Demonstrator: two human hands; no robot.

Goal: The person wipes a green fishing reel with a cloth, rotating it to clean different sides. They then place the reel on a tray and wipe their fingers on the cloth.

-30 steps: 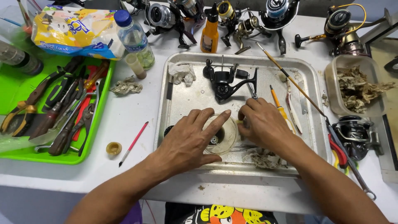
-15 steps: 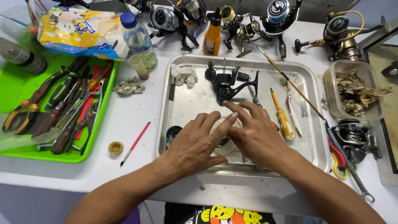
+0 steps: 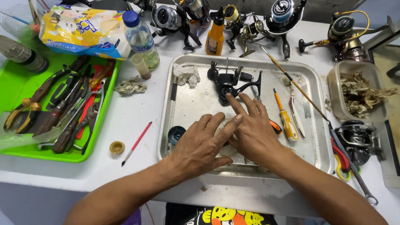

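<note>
Metal tray (image 3: 183,108) lies in the middle of the worktop (image 3: 137,125), and both hands have moved a little since a second ago. The left hand (image 3: 200,146) was resting flat over a pale round disc (image 3: 227,146) near the centre of the frame; now its fingers are spread and pressing the disc edge. The right hand (image 3: 252,131), before curled at the disc, now stretches open, index finger touching the black reel body (image 3: 229,83) above. Neither hand grips anything. It looks that the attention goes from disc toward the reel. An orange screwdriver (image 3: 285,118) lies just beside, on the right.
</note>
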